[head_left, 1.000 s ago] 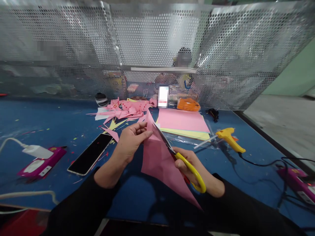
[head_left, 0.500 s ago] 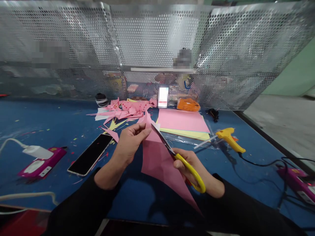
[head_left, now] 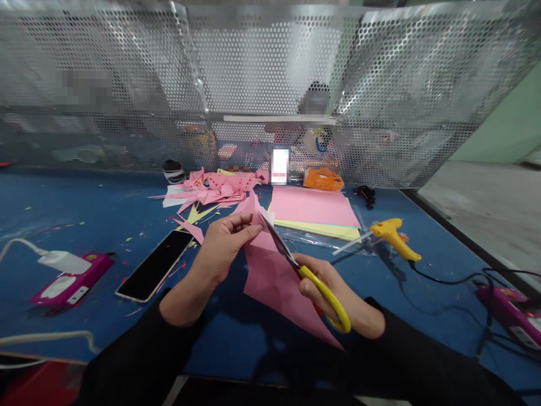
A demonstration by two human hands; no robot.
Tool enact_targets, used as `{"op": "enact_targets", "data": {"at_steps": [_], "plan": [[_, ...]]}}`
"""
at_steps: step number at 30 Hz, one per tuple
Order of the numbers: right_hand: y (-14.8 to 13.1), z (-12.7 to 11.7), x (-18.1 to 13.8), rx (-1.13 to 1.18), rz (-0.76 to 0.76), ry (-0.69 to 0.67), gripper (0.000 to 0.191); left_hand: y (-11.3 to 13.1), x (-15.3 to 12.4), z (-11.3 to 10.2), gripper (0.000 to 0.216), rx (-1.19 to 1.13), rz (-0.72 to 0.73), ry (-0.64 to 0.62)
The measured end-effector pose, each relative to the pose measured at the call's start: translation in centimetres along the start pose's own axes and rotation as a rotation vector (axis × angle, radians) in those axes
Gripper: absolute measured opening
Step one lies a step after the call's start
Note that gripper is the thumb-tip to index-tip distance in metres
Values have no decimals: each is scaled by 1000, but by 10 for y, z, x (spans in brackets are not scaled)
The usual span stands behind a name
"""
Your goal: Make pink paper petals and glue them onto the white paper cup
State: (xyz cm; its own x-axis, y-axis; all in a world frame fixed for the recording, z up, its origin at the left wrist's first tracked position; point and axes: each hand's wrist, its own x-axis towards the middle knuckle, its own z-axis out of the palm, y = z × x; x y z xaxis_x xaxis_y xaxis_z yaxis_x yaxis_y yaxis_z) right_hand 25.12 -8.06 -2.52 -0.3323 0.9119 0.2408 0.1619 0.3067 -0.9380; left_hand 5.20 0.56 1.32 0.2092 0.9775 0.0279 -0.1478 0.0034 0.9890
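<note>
Dark sleeves come in over the near edge of a blue table [head_left: 105,211], its top sprinkled with tiny paper bits. The right hand [head_left: 340,287] is curled closed around the yellow handles of a pair of scissors [head_left: 316,282], and the blades point away, their tips at the upper part of a pink sheet [head_left: 270,273]. That sheet hangs between the two hands over the table, and the left hand [head_left: 222,245] pinches it between thumb and fingers just beside the blade tips. To the left, a purple power strip [head_left: 97,268] carries a white plug [head_left: 65,261], with a dark-screened phone [head_left: 156,268] near it; a second purple strip [head_left: 511,313] sits at the far right, its markings too small to read. Beyond the right hand lies a yellow glue gun [head_left: 393,232] with a clear stick in its nozzle. Further off, a stack of pink and yellow paper [head_left: 313,206] rests over clear plastic, left of which pink scraps [head_left: 226,192] are heaped. Behind are an orange packet [head_left: 323,179], contents hidden, and a bright blurred screen [head_left: 280,165]. A perforated metal partition [head_left: 270,62] closes the table's back, grey floor [head_left: 486,203] and a pale green wall [head_left: 502,129] showing to the right.
</note>
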Motion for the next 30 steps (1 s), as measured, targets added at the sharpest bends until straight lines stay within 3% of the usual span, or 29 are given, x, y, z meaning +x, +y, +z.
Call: {"op": "enact_targets", "data": {"at_steps": [13, 25, 30], "plan": [[2, 0, 0, 24, -22, 25, 56, -2, -1, 1, 34, 46, -57, -20], [5, 8, -3, 257, 174, 42, 55, -4, -3, 0, 22, 30, -17, -69], [7, 6, -2, 151, 79, 60, 57, -4, -4, -1, 31, 170, 22, -14]]}}
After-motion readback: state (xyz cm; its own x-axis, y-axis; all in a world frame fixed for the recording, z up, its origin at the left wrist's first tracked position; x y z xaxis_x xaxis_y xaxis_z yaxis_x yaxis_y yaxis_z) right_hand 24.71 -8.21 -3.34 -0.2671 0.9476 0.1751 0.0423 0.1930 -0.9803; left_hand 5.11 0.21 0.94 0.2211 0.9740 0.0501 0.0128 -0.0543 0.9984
